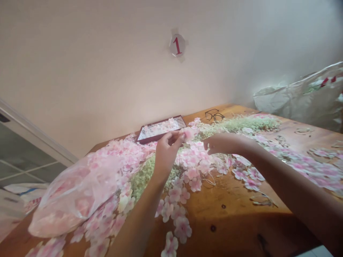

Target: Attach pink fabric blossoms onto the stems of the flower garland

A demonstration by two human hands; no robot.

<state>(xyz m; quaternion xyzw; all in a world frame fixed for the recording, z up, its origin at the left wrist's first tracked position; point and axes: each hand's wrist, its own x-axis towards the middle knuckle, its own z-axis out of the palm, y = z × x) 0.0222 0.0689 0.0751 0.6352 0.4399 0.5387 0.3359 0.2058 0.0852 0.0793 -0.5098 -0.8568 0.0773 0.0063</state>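
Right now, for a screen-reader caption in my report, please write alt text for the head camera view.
A person's left hand pinches a pink blossom while the right hand reaches toward it above a wooden table. Pink blossoms and pale green sprigs lie across the table, near a plastic bag, a tray and eyeglasses.

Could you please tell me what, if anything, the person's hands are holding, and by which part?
The left hand pinches a pink artificial blossom by its near edge, between thumb and fingertips. The right hand shows nothing held.
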